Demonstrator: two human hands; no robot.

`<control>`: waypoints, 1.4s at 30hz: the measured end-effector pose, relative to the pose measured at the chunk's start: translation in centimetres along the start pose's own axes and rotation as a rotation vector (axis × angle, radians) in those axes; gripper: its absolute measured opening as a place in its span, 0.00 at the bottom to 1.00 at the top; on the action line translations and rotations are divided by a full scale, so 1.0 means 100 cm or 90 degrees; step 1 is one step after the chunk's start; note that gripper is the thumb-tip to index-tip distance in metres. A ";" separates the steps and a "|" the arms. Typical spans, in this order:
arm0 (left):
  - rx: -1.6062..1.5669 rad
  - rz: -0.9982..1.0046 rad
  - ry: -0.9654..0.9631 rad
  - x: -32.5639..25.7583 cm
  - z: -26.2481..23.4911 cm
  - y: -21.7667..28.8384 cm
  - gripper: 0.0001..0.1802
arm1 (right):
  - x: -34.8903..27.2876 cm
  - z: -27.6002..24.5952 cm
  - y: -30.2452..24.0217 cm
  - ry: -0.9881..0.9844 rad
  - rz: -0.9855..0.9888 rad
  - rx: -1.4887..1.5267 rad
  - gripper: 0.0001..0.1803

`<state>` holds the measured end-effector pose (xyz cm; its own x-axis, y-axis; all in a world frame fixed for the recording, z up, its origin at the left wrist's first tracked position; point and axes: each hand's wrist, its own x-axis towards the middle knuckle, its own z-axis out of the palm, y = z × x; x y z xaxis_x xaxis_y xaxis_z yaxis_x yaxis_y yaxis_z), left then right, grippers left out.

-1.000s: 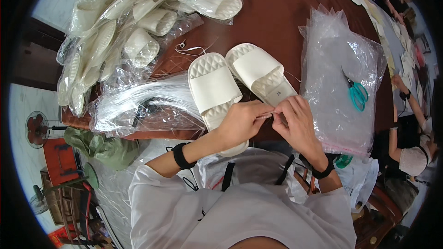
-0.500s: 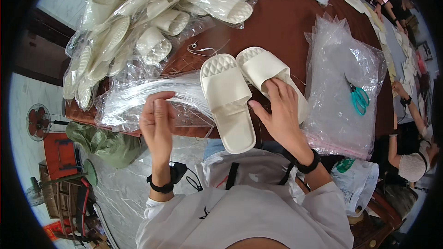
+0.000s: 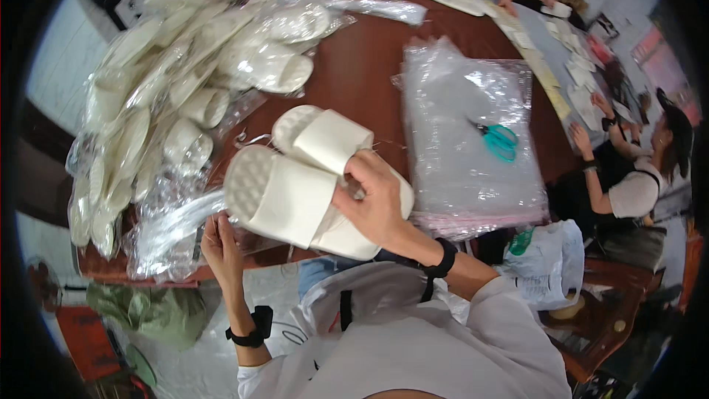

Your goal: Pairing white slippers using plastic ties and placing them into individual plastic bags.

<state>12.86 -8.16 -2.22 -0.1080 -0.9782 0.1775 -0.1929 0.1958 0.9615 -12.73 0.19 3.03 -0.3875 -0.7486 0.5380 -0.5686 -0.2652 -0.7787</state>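
A pair of cream slide slippers with quilted footbeds lies in front of me. My right hand [image 3: 377, 203] grips them, fingers at the strap of the far slipper [image 3: 336, 140] and thumb at the near slipper [image 3: 292, 196]. My left hand [image 3: 221, 247] is closed in a pinch just left of the near slipper's toe, by a bundle of thin clear strands [image 3: 177, 225]. Anything between its fingertips is too small to make out.
Many bagged cream slippers [image 3: 177, 59] are heaped at the left. Flat clear bags [image 3: 458, 185] lie stacked at the right under teal-handled scissors [image 3: 501, 143]. A brown cloth [image 3: 354, 66] covers the table. At the right, a co-worker [image 3: 635, 192] sits.
My right hand has closed on the slippers, which have turned with their toes leftward. My left hand has moved down near the strands' end. The view has shifted.
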 end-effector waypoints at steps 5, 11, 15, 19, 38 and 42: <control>0.280 0.267 -0.073 0.005 0.019 -0.006 0.10 | 0.008 -0.042 -0.023 0.032 0.076 0.175 0.09; 0.302 0.079 -0.082 0.003 0.019 0.010 0.08 | 0.024 -0.162 -0.033 0.100 0.163 0.193 0.13; 0.251 0.088 -0.087 0.002 0.019 0.009 0.08 | 0.041 -0.254 0.051 0.185 0.148 0.008 0.12; 0.265 0.084 -0.106 -0.001 0.016 0.018 0.08 | 0.061 -0.326 0.147 0.267 0.100 -0.348 0.16; -0.305 -0.182 -0.114 -0.005 0.026 0.075 0.17 | 0.045 -0.267 0.160 0.000 0.087 -0.207 0.16; -0.465 -0.172 -0.117 -0.006 0.036 0.087 0.15 | 0.012 -0.152 0.002 -0.266 0.087 -0.171 0.16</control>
<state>7.76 -5.58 5.25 -0.3204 -0.9455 -0.0575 0.4452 -0.2039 0.8719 -24.35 8.47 8.43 -0.1795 -0.9588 0.2203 -0.7204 -0.0244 -0.6931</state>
